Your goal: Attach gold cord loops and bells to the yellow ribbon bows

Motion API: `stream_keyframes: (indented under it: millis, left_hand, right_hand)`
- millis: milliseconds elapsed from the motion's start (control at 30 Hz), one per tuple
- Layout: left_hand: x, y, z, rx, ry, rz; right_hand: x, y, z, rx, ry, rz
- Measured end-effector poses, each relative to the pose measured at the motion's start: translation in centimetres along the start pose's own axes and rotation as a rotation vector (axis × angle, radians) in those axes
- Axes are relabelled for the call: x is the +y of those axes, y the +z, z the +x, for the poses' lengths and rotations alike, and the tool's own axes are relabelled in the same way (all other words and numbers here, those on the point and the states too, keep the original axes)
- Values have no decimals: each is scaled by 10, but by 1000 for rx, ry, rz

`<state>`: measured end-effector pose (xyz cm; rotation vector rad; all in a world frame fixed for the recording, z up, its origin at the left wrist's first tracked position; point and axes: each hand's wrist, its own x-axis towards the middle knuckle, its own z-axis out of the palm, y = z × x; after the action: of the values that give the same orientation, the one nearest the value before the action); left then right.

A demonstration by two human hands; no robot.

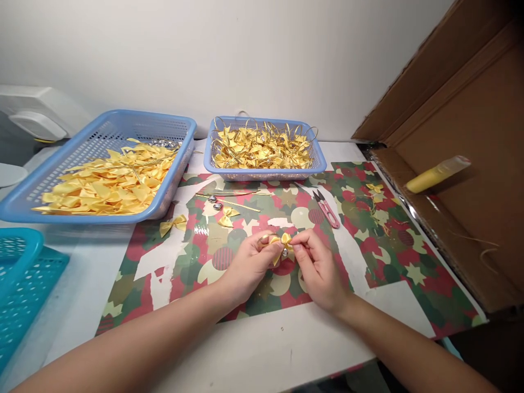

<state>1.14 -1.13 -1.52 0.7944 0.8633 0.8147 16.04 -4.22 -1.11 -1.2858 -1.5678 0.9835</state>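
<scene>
My left hand (pixel 254 261) pinches a small yellow ribbon bow (pixel 286 239) together with a loop of gold cord (pixel 266 238). A silver jingle bell (pixel 285 252) hangs at the bow's middle. From the other side, my right hand (pixel 317 265) has thumb and forefinger closed on the bow's right edge. Beyond the hands, a loose yellow bow (pixel 228 216) lies beside two silver bells (pixel 217 206) and several straight gold cords (pixel 239 203). Another bow (pixel 173 224) lies further left. Pink thread snips (pixel 326 210) rest to the right, blades pointing away.
A blue basket (pixel 180 117) at left holds many yellow bows; a smaller blue basket (pixel 266 174) at the back holds bows with gold loops. A teal basket (pixel 24 234) stands near left. Cardboard (pixel 458 103) walls the right side, with a yellow tube (pixel 436 176) against it.
</scene>
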Motion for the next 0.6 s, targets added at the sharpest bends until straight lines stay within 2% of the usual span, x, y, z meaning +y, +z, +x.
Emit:
stream_keyframes:
  millis: [600]
  left_hand:
    - [8,5,-1,5,-20,55]
  right_hand:
    - [5,4,0,22,35,113]
